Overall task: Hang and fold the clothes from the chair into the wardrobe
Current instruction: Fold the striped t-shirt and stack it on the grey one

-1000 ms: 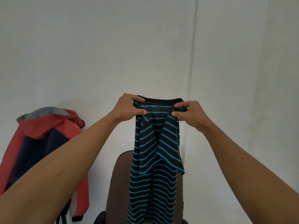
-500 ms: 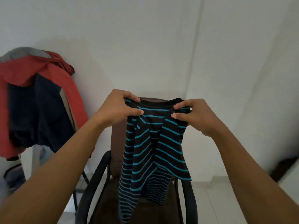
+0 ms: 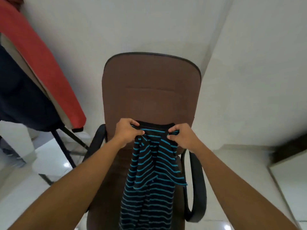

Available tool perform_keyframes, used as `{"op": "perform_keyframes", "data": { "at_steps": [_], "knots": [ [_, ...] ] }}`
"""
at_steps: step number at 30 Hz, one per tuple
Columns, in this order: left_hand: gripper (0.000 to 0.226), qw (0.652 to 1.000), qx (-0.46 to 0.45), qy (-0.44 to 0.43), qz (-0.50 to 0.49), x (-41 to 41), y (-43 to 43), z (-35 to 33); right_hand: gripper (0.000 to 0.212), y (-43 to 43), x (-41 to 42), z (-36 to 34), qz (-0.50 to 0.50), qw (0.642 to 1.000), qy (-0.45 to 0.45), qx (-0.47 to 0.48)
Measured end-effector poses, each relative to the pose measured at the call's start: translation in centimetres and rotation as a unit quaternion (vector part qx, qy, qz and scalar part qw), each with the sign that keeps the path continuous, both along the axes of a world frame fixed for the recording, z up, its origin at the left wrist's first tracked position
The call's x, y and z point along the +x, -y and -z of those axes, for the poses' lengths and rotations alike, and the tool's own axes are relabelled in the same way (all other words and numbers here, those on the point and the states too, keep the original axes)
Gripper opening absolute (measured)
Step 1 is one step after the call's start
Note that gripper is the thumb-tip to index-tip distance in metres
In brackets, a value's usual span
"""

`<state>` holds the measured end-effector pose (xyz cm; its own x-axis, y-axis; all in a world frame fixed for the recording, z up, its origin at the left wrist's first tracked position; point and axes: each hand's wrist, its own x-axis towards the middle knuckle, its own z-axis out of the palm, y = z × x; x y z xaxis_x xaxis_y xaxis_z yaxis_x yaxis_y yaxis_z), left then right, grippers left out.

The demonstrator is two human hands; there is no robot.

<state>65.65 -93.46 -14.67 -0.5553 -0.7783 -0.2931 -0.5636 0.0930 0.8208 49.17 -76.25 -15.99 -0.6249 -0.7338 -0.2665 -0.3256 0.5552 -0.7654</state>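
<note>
- Now the shirt (image 3: 150, 173) hangs lower than a second ago: it was up against the bare wall (image 3: 149, 25), and it has come down in front of the chair (image 3: 149, 90), level with the lower part of the backrest.
- Grip is unchanged. The left hand (image 3: 127, 132) and right hand (image 3: 181, 138) are each clamped on the top edge of the shirt, one either side of the neckline. They are a little apart, with the collar band stretched between them.
- Below the hands the striped cloth falls in loose folds down over the seat, one flap sticking out to the right near the armrest (image 3: 197, 188).
- The head has tipped down too, so the whole chair back and some shiny floor (image 3: 49, 156) now show, and the red jacket (image 3: 38, 53) has slid to the top left.
- My reading is that the shirt is off the chair and in hand, being straightened or lowered for folding. It has not been put away.
- No wardrobe or hanger is in view, so I can't say how far it must go.
- The shirt's hem runs off the bottom edge, and I cannot tell whether it touches the seat.
- The jacket is cut off at the left, and only thin dark legs show beneath it.
- A dark shape (image 3: 290, 151) at the right is too blurred to name.
</note>
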Motion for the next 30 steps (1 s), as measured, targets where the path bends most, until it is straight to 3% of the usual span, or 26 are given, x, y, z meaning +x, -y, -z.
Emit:
{"op": "perform_keyframes", "data": {
  "at_steps": [5,13,20,24,26,27,30],
  "knots": [
    [0.036,0.999,0.036,0.025,-0.033,-5.1,3.8,11.5,0.030,4.7,-4.4,11.0,-0.012,0.999,-0.011,0.043],
    [0.020,0.990,-0.065,0.104,0.069,-5.5,6.5,21.4,0.043,6.9,-5.7,20.7,-0.063,0.994,-0.022,0.090],
    [0.023,0.985,-0.094,0.049,0.137,-0.8,3.8,24.4,0.039,3.5,-1.2,23.0,-0.060,0.993,-0.082,0.065],
    [0.051,0.988,-0.039,0.000,0.147,2.7,2.2,24.6,0.023,0.5,2.6,22.6,-0.031,0.993,-0.110,-0.004],
    [0.076,0.988,0.002,-0.009,0.157,4.5,1.3,24.5,0.024,-1.3,4.7,22.3,-0.014,0.995,-0.103,-0.007],
    [0.077,0.985,-0.001,-0.002,0.172,5.3,0.8,24.5,0.028,-2.3,5.8,22.2,-0.003,0.996,-0.092,0.003],
    [0.043,0.967,-0.094,0.028,0.235,7.8,-0.5,25.4,0.049,-5.2,8.9,22.2,0.014,0.997,-0.057,0.053]
  ]
}}
